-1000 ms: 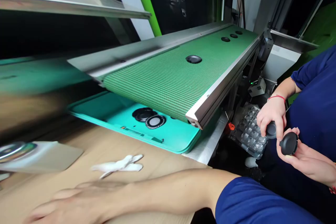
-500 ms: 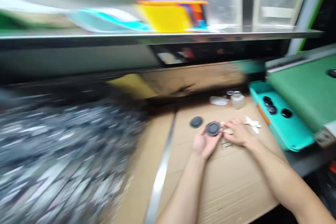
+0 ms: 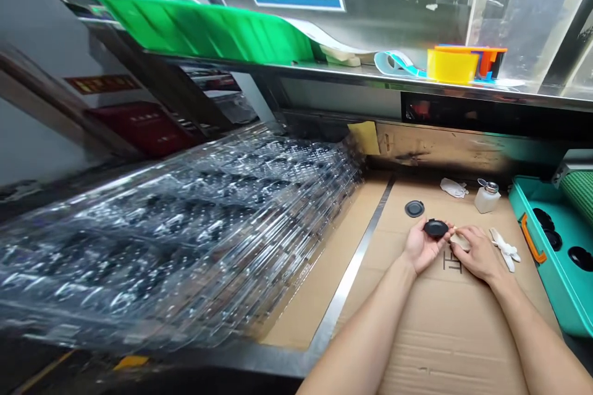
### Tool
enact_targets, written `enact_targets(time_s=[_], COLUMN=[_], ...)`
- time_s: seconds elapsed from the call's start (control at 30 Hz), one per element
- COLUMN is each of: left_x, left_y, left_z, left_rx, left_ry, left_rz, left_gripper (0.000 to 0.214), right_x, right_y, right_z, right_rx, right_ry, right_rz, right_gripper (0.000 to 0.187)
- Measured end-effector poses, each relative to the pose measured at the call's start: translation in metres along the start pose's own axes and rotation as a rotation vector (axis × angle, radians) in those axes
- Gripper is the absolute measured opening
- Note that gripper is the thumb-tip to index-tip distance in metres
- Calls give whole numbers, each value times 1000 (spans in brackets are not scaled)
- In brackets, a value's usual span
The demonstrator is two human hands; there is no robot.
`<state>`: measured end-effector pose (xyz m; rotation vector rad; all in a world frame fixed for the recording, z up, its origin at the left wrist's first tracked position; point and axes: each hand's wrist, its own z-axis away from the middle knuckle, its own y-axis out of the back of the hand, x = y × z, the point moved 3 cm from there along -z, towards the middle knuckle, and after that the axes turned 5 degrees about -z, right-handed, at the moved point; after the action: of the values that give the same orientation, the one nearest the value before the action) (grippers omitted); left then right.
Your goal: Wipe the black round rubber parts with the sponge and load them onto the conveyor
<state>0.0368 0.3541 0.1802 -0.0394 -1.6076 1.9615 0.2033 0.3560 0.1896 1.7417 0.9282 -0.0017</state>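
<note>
My left hand point(image 3: 422, 249) cradles a black round disc point(image 3: 436, 228) between fingers and palm, over the cardboard sheet point(image 3: 445, 333). My right hand point(image 3: 479, 253) pinches a small cream pad or swab point(image 3: 460, 241), which sits against the disc's edge. Just above my hands, a second black disc point(image 3: 414, 208) lies flat on the cardboard. A small glass or plastic bottle with a metal pump top point(image 3: 487, 199) stands to the right of that disc. Crumpled white cloth point(image 3: 454, 187) lies near the bottle, and a white strip point(image 3: 504, 249) lies beside my right hand.
On the right sits a teal tray point(image 3: 563, 296) with round black parts and an orange handle, below a green belt point(image 3: 578, 193). Clear blister trays point(image 3: 176, 234) are stacked on the left, past a metal strip point(image 3: 353, 268). A steel shelf point(image 3: 370, 77) runs overhead.
The view has swung left from the conveyor to the cardboard, and the blue-sleeved arms and hands have left the picture. My hands stay together, with the disc and pad between them.
</note>
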Motion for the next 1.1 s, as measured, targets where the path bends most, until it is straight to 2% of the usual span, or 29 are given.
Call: enact_targets(time_s=[0.17, 0.3, 0.37, 0.47, 0.53, 0.6, 0.7, 0.83, 0.97, 1.07, 1.1], left_x=[-12, -9, -4, -2, -6, -12, -19, -19, -20, -21, -21], left_y=[-1, -1, 1, 1, 0, -2, -3, 0, -1, -1, 0], left_z=[0, -1, -3, -8, -11, -13, -12, -11, -11, -9, -8], left_rx=[-85, -73, -32, 38, 56, 54, 61, 82, 91, 110, 120], left_ry=[65, 51, 11, -93, -134, -125, -108, -143, -124, -119, -112], left_rz=[-225, -207, -160, -107, -85, -76, -97, -157, -185, -197, -208], left_gripper=[44, 43, 42, 32, 24, 22, 28, 34, 34, 35, 37], right_x=[0, 4, 6, 3, -9, -29, -53, -53, -53, -54, -57], right_y=[2, 3, 8, 15, 9, -5, -24, -26, -23, -23, -24], right_z=[2, 1, -1, -2, -1, 0, -1, -5, -7, -4, -3], right_rx=[-39, -30, 71, 341, 407, 321, 196, 156, 85, 75, 58], right_ry=[0, -2, -55, -250, -311, -233, -131, -282, -236, -348, -325], right_rz=[-1, 26, 30, -57, -144, -174, -91, 58, 105, 157, 178], right_gripper=[30, 29, 31, 37, 39, 35, 31, 29, 34, 31, 31])
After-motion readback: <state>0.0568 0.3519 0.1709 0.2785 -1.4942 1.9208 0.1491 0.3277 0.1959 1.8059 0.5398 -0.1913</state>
